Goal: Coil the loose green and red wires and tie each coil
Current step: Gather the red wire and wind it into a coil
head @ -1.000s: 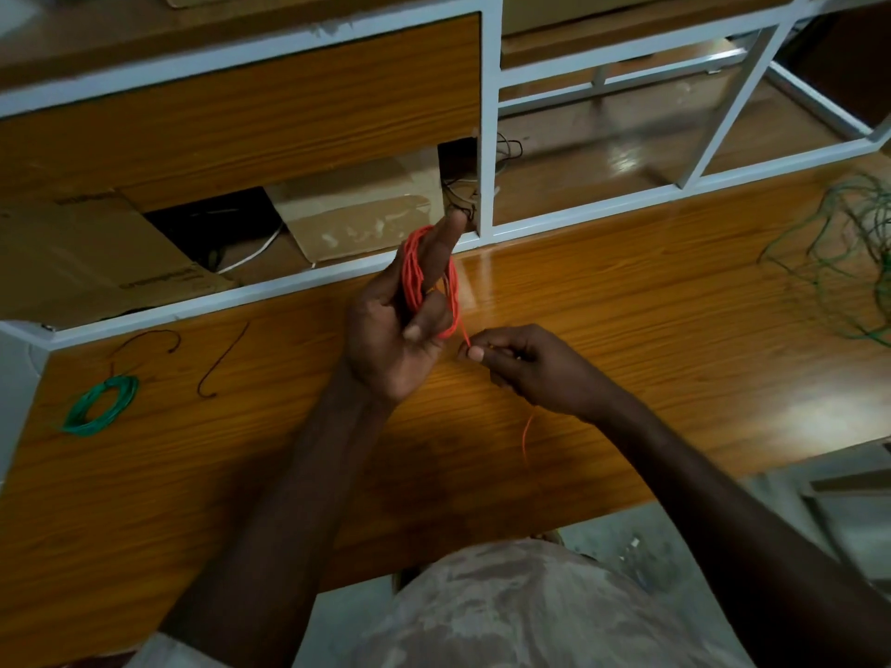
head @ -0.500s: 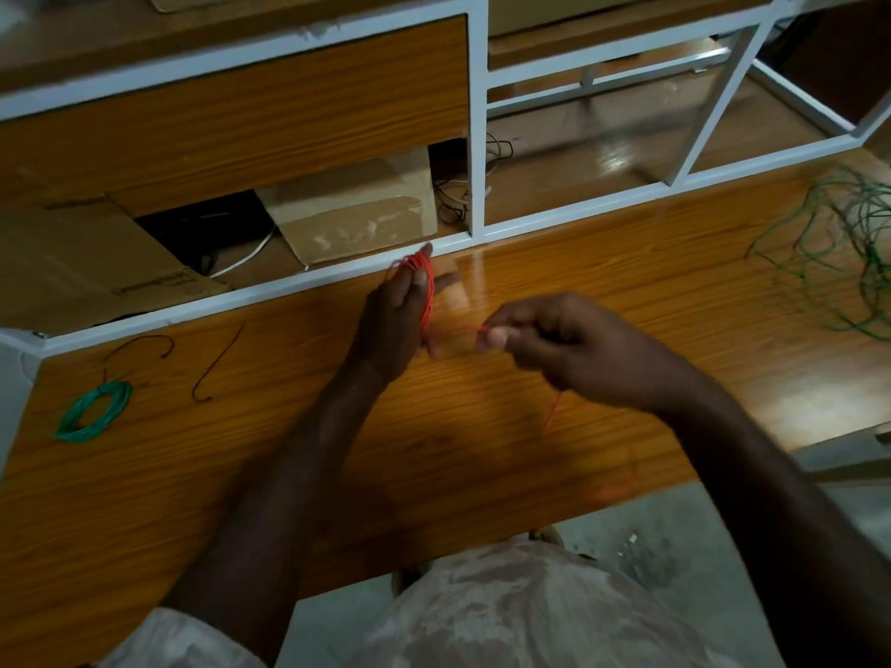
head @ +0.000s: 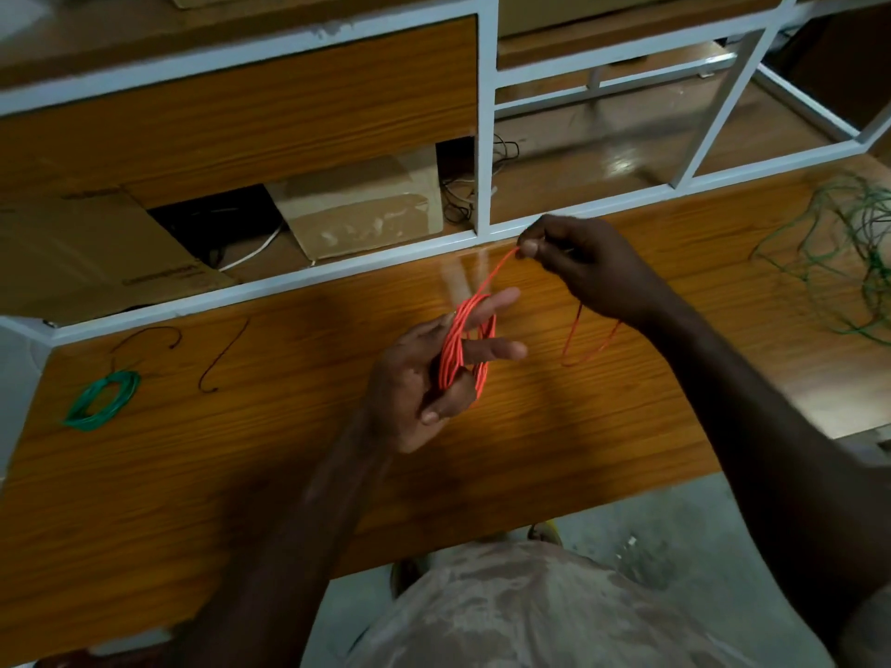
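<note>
A person stands at a wooden table point(head: 627, 426), seen from above. At the centre of the view, the left hand point(head: 424, 378) holds a red wire coil point(head: 463, 349) wound around its extended fingers, with the thumb pressing the loops from below. The right hand point(head: 588, 267), at about two o'clock from the coil, pinches the red wire's free end point(head: 501, 267) between thumb and fingertips, fingers curled narrow. That strand runs taut from the coil up towards one o'clock. A slack tail point(head: 588, 339) hangs below the right hand.

The coil is a narrow oval standing on edge, its long axis running from roughly seven o'clock to one o'clock, tilted slightly right.

Likely risks: if the left thumb eases, the loops could spring off the fingers and unravel. A hard pull by the right hand could drag loops over the fingertips, while a slip of the pinch would loosen the last turn.

A finished green coil point(head: 101, 400) lies at nine o'clock. Loose green wire point(head: 848, 253) lies tangled at three o'clock, not yet coiled.
</note>
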`<state>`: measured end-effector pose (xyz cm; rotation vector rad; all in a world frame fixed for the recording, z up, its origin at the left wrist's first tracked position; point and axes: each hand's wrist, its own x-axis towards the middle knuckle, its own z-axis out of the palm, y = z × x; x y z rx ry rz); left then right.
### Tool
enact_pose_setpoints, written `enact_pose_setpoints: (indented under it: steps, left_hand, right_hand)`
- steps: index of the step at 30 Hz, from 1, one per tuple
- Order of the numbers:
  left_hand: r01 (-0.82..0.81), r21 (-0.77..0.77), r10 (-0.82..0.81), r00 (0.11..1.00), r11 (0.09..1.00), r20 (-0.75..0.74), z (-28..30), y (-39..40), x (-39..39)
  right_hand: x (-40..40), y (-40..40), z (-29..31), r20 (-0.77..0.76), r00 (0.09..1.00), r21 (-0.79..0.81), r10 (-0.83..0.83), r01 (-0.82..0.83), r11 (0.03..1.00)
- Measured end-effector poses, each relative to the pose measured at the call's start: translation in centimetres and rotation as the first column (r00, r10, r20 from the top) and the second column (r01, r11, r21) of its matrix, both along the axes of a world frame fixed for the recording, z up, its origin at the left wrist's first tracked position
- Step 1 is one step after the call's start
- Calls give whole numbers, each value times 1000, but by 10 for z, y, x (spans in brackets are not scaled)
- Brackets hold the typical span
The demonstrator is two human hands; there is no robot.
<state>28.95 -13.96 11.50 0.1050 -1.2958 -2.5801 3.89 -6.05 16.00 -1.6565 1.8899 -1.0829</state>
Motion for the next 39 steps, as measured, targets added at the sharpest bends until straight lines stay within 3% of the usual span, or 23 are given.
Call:
enact_pose_setpoints:
  steps: [5, 14, 20, 23, 26, 29, 32, 35, 39]
  left_hand:
    - [54, 165, -33, 991, 985, -132, 14, -7, 2]
    - [-169, 124, 178, 982, 978, -59, 27, -10, 5]
    - [-463, 0, 463, 886, 886, 23, 34, -28, -7]
    - [-605, -170, 623, 779, 778, 74, 36, -38, -17]
    - [-654, -358, 723, 685, 666, 93, 29, -44, -23]
    - [-571, -611, 765, 638, 548, 90, 11, -57, -25]
    - [-380, -792, 758, 634, 478, 153, -8, -64, -16]
    - [-168, -828, 667, 686, 536, 292, -20, -57, -7]
    - [-100, -714, 483, 800, 693, 357, -20, -29, -2]
  right_hand:
    - [24, 3, -29, 127, 991, 65, 49, -58, 996]
    - [61, 21, -56, 295, 952, 49, 79, -98, 994]
    - [86, 40, -67, 257, 959, 124, 118, -153, 980]
    - [103, 53, -67, 221, 962, 149, 161, -197, 969]
    - [117, 56, -64, 92, 970, 193, 223, -238, 952]
    - [125, 57, -49, -67, 953, 261, 297, -271, 927]
    - [116, 59, -27, -239, 918, 279, 317, -248, 928]
    - [97, 55, 0, -351, 906, 260, 237, -149, 954]
    - [72, 42, 30, -497, 847, 209, 188, -94, 973]
